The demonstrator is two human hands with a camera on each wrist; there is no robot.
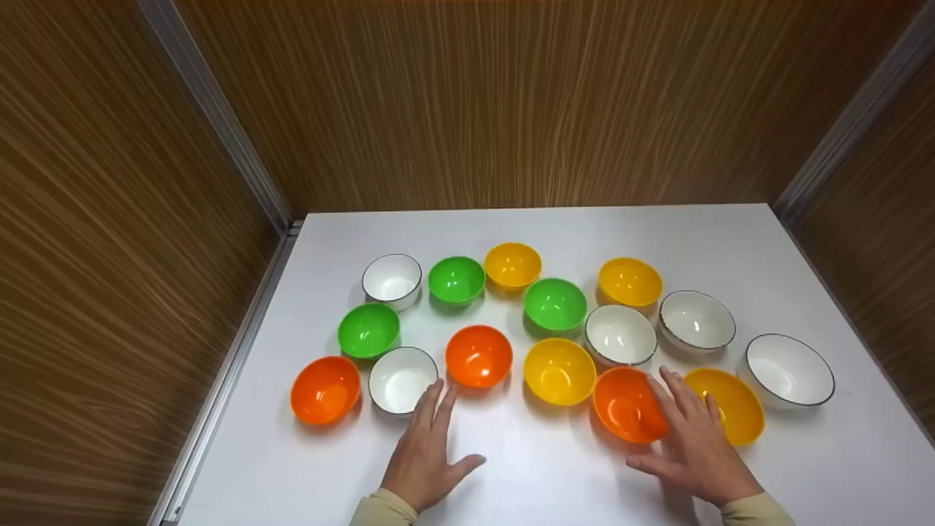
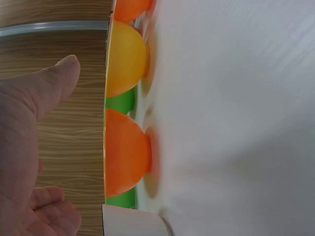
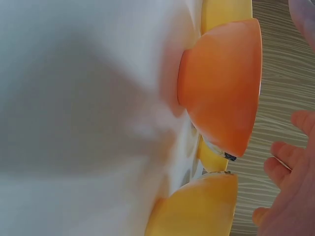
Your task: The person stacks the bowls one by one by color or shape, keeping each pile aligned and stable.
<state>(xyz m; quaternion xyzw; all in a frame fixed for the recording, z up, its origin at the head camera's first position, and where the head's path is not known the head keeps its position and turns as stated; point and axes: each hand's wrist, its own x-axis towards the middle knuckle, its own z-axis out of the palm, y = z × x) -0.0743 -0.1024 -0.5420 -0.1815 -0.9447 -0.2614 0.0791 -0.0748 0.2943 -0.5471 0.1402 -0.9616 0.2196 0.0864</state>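
My left hand [image 1: 426, 456] is held over the near side of the table, thumb spread from straight fingers. Its fingertips are close to a white bowl [image 1: 398, 383] and an orange bowl [image 1: 478, 356]; the left wrist view shows that hand [image 2: 19, 128] apart from the orange bowl [image 2: 125, 152]. My right hand [image 1: 694, 449] hovers with spread fingers at another orange bowl [image 1: 624, 409] and partly hides a yellow bowl [image 1: 738, 405]. In the right wrist view a gap separates its fingers [image 3: 285, 157] from the orange bowl [image 3: 221, 83]. Neither hand holds anything.
More bowls stand upright on the white table [image 1: 526, 482]: green ones [image 1: 369, 331], yellow ones [image 1: 513, 265], white ones with dark rims [image 1: 789, 371] and an orange one [image 1: 326, 391] at the left. Wood-grain panels [image 1: 475, 109] enclose the back and sides.
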